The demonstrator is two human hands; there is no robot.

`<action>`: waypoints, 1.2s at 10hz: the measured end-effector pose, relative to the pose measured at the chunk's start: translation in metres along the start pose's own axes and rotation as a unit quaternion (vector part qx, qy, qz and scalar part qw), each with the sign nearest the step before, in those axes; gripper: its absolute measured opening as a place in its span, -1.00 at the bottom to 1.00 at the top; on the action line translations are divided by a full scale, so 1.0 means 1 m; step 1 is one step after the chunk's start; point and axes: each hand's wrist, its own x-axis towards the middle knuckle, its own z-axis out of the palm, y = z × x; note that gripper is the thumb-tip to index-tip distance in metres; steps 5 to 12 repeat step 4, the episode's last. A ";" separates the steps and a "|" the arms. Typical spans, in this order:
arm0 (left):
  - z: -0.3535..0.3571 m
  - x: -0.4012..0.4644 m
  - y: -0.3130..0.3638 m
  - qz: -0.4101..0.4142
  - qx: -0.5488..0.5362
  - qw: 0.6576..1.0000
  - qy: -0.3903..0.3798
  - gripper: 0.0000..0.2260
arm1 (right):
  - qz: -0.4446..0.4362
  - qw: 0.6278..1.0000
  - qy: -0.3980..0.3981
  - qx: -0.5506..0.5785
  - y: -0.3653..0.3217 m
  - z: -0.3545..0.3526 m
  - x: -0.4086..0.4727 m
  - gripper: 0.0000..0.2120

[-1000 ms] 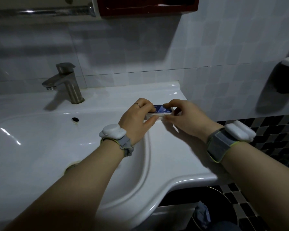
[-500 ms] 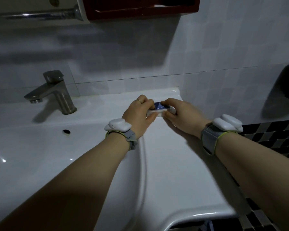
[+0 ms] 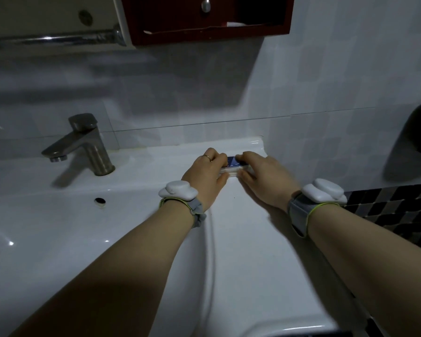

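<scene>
Head view, left hand (image 3: 206,175): we curl its fingers (image 3: 216,158) over the left end of a small flat white pack with a blue top (image 3: 232,164), thumb at the near edge.
Head view, right hand (image 3: 265,182): its fingers (image 3: 244,156) pinch the pack's right end the same way.
Pack: between our two sets of fingertips, which nearly meet over it; it seems to touch the white ceramic basin ledge (image 3: 241,239), though the dim light blurs this.
Brushed-steel tap (image 3: 88,147): well left of our left fingers.
</scene>
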 end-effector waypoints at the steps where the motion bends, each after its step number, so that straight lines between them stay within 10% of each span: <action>1: -0.003 -0.002 0.004 -0.008 0.021 1.000 -0.021 -0.88 | -0.007 0.999 0.000 -0.041 -0.001 0.006 -0.003 -0.63; 4: -0.036 -0.010 0.023 -0.007 0.052 0.993 -0.107 -0.40 | 0.029 0.996 -0.055 -0.065 -0.024 -0.021 -0.035 -0.37; 12: -0.036 -0.010 0.023 -0.007 0.052 0.993 -0.107 -0.40 | 0.029 0.996 -0.055 -0.065 -0.024 -0.021 -0.035 -0.37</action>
